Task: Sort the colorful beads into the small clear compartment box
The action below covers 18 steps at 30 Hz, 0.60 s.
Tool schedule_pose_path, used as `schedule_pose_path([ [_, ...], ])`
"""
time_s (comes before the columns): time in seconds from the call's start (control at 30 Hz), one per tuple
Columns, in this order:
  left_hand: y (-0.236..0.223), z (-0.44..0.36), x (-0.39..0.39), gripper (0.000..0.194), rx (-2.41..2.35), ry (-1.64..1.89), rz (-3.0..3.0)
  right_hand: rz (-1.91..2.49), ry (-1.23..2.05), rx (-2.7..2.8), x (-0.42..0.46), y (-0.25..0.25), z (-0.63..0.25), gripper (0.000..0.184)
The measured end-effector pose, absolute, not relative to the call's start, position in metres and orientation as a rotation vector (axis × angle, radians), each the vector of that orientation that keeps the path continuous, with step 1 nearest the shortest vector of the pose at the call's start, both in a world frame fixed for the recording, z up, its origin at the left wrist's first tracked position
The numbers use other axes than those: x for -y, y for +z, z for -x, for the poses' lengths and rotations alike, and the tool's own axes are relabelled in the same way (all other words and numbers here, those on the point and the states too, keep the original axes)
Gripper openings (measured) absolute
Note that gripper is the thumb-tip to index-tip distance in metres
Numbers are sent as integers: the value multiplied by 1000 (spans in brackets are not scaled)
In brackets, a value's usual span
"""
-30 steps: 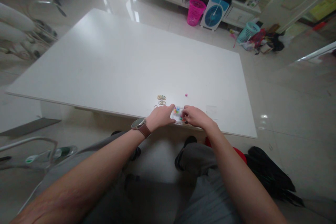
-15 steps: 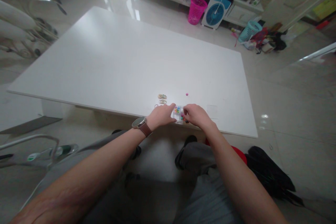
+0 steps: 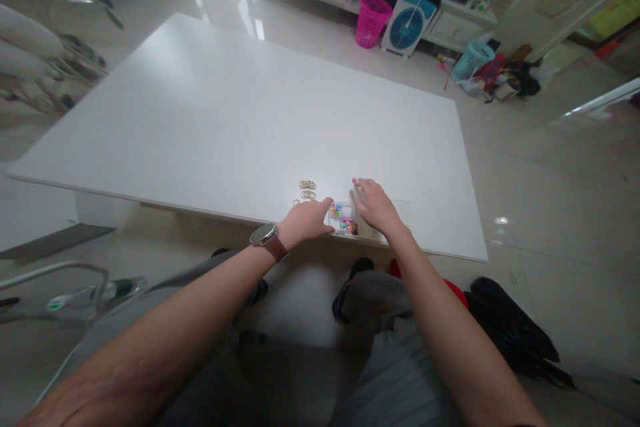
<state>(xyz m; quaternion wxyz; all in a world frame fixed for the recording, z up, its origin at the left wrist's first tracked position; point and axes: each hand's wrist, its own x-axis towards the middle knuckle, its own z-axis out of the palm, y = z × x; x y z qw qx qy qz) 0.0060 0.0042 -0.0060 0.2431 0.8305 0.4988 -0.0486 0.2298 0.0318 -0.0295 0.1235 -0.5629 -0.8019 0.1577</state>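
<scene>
A small clear plastic box [image 3: 349,210] with compartments lies at the table's near edge, with bright multicoloured small pieces in some of them. My left hand [image 3: 307,219] grips its left side, thumb and fingers at the far and near corners. My right hand [image 3: 375,203] is just beyond the box's right side, fingers apart, an index fingertip at a tiny pink piece [image 3: 355,180] on the table. Whether the fingertip touches it is hard to tell. Several gold-coloured rings [image 3: 307,185] lie in two small rows beyond my left hand.
The white table [image 3: 280,113] stretches away ahead, its near edge just below my hands. A thin clear sheet or lid [image 3: 404,212] lies right of my right hand. Across the floor stand a pink basket [image 3: 373,21], a blue-and-white fan [image 3: 407,25] and a light-blue basket [image 3: 473,60].
My right hand has lifted out of the box and moved away from me to the pink piece, its fingers opening. My left hand stays on the box.
</scene>
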Motion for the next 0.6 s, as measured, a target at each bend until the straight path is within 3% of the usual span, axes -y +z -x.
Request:
schedule_pose_path([
  [0.1, -6, -6, -4, 55, -1363, -132, -2274, 1624, 500, 2344, -35, -47, -233, 68],
  [0.23, -7, -6, -4, 55, -1365, -156, -2267, 1663, 564, 2355, -38, -57, -233, 71],
  [0.6, -9, -6, -4, 58, -1369, -125, -2279, 1820, 482, 2322, -39, -41, -231, 31],
])
